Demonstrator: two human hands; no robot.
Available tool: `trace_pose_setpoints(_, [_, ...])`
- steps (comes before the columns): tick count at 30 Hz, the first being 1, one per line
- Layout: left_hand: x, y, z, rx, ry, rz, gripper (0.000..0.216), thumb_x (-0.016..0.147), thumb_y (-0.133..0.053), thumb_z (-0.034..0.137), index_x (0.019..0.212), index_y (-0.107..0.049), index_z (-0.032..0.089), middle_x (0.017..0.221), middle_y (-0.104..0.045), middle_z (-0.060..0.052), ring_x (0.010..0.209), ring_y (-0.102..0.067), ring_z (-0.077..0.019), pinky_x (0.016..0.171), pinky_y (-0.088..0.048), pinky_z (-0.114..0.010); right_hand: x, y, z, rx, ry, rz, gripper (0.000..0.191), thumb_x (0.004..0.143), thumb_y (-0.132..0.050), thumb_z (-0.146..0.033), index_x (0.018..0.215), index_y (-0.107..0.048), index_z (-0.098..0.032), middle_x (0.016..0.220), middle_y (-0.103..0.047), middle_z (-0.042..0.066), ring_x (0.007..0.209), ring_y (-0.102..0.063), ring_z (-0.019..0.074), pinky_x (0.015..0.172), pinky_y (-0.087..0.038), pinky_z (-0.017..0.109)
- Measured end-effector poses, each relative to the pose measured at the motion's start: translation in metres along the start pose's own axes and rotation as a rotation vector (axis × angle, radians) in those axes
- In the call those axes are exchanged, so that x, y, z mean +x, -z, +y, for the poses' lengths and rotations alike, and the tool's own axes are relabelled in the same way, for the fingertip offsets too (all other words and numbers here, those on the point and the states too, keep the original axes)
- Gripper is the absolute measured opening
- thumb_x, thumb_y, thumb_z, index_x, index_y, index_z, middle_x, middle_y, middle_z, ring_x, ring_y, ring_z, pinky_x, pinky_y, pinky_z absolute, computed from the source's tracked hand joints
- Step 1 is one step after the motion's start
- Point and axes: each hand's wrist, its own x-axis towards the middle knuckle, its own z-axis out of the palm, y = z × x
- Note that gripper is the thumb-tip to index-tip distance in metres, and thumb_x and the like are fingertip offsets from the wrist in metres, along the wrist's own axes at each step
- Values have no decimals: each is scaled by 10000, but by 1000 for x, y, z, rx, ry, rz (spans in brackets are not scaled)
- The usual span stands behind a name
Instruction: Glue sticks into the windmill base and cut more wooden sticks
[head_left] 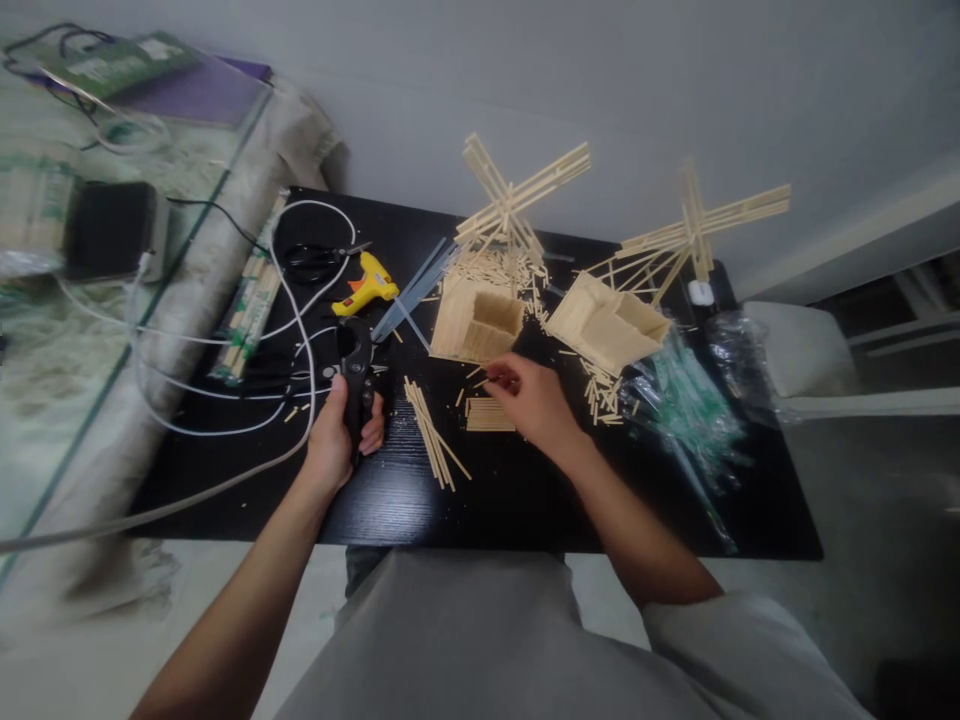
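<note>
My left hand (339,437) is closed round the handles of black cutting pliers (355,372), which point away from me over the black table (525,500). My right hand (531,398) pinches a short wooden stick (480,381) just above a small flat row of cut sticks (487,414). A loose bundle of long sticks (433,432) lies between my hands. Right behind my right hand stands an open stick-built box (474,320) with crossed blades (517,195) above it. A second stick house (609,322) with its own blades (697,225) stands to the right.
A yellow glue gun (366,285), black scissors (315,260) and clear glue rods (412,290) lie at the back left among white cables (296,330). Plastic stick wrappers (686,410) pile up on the right. A glass-topped surface (90,300) with a black device adjoins the left.
</note>
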Motion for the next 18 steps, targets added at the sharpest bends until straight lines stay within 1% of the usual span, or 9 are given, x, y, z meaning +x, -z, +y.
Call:
trace_pose_setpoints(1, [0, 0, 0, -11, 0, -2, 696, 810, -491, 872, 689, -537, 188, 476, -336, 60, 367, -286, -61, 378, -254, -223, 1, 10, 7, -151, -12, 14, 159, 866, -718, -139, 1015, -712, -195, 967, -754, 52, 837, -700, 179, 809, -565, 337])
trace_pose_setpoints(3, [1, 0, 0, -24, -4, 0, 711, 767, -540, 887, 678, -543, 181, 466, -347, 60, 358, -298, -58, 369, -263, -217, 2, 26, 20, -241, -36, 14, 167, 829, -734, -81, 965, -705, -173, 933, -744, 63, 824, -683, 194, 810, -545, 351])
trace_pose_setpoints(5, [2, -1, -1, -27, -14, 7, 722, 743, -570, 890, 671, -554, 172, 461, -363, 57, 351, -310, -56, 363, -271, -211, 0, 32, 28, -298, -43, -7, 178, 826, -727, -54, 967, -703, -159, 907, -735, 72, 832, -675, 211, 809, -529, 357])
trace_pose_setpoints(9, [3, -3, -2, -33, -39, 9, 716, 749, -591, 872, 674, -573, 160, 458, -380, 52, 352, -328, -56, 367, -286, -200, -5, 26, 33, -386, -26, -39, 180, 875, -668, -43, 1030, -699, -130, 915, -725, 109, 924, -658, 263, 875, -498, 397])
trace_pose_setpoints(12, [3, -2, -3, -38, -52, 2, 717, 738, -604, 872, 672, -579, 159, 455, -382, 51, 349, -327, -60, 362, -286, -204, -6, 21, 29, -418, -10, -50, 178, 913, -600, -40, 1044, -692, -118, 906, -711, 121, 959, -640, 277, 912, -478, 410])
trace_pose_setpoints(14, [3, -1, -4, -42, -56, 2, 718, 735, -605, 873, 669, -580, 159, 453, -384, 49, 346, -325, -62, 361, -286, -207, -6, 21, 26, -415, -1, -53, 194, 924, -578, -40, 1066, -685, -115, 919, -705, 120, 954, -640, 267, 911, -479, 400])
trace_pose_setpoints(18, [3, -1, -4, -42, -65, -1, 713, 745, -603, 867, 669, -581, 158, 452, -389, 47, 346, -330, -62, 364, -289, -206, -14, 29, 18, -362, 24, -78, 192, 932, -598, -62, 1074, -691, -151, 958, -705, 81, 879, -654, 201, 860, -500, 337])
